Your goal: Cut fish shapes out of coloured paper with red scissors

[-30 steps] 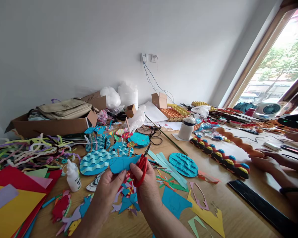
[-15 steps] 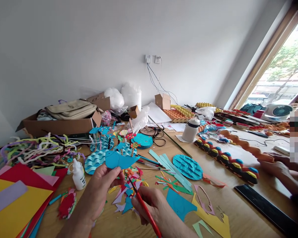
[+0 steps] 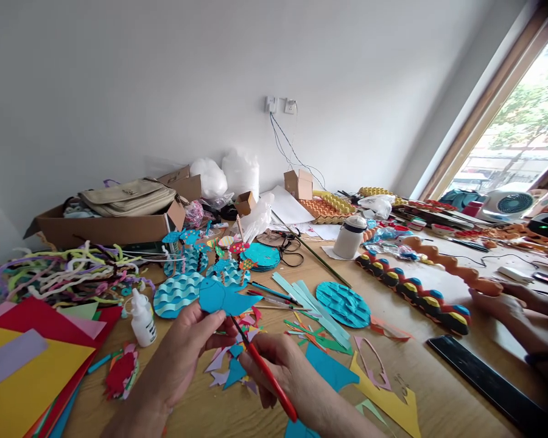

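The blue paper fish (image 3: 226, 299) is held up over the table (image 3: 187, 413), to the right of the glue bottle (image 3: 143, 319). The left hand's (image 3: 189, 340) grip pinches its lower edge between thumb and fingers; the right hand's (image 3: 281, 368) grip is wrapped around the red scissors (image 3: 267, 377), blades pointing up at the fish's underside.

The step looks like trimming the outline. To do it well, turn the paper with the left hand and let the scissors stay steady, take short snips around the tail, and keep the left fingers behind the blades.

Whether the 2 blades are parted, or their tip touches the paper, I cannot tell. The right fingers in the handles are mostly hidden, and the paper scraps (image 3: 235, 374), right of and nearer than the glue bottle, are partly covered. Far right of that bottle, another person's hands (image 3: 493, 307) are only partly visible.
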Tool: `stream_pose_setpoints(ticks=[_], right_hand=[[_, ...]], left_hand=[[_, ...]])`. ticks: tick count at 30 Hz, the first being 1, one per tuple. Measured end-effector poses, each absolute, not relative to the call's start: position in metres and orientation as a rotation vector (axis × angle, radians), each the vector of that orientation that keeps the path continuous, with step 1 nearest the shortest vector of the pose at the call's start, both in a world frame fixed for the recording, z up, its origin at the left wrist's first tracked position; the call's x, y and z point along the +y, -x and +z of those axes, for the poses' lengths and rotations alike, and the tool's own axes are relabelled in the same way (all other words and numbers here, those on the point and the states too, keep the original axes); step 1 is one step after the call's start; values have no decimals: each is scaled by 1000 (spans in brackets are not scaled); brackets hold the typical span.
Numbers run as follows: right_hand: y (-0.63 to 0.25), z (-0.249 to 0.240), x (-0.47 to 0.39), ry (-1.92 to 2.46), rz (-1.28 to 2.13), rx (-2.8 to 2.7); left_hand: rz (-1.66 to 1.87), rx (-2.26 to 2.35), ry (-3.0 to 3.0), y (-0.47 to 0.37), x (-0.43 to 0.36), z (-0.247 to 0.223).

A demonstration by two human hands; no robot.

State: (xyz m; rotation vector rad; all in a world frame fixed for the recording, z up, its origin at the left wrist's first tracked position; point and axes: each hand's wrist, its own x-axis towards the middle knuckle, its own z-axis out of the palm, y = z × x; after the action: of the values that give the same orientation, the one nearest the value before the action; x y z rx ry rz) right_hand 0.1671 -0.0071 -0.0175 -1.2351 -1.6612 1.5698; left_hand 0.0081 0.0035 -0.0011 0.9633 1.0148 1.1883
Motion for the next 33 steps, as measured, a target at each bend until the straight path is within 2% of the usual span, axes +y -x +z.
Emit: stream_pose_setpoints(ticks=[16,33], right_hand=[[-170,-15,-2,1353,1592,-1738],[-178,-13,-2,1360,1469,-1908]], left_hand=[[1144,983,-925,-6,4,-2],[1095,1010,-917,-7,4,1]])
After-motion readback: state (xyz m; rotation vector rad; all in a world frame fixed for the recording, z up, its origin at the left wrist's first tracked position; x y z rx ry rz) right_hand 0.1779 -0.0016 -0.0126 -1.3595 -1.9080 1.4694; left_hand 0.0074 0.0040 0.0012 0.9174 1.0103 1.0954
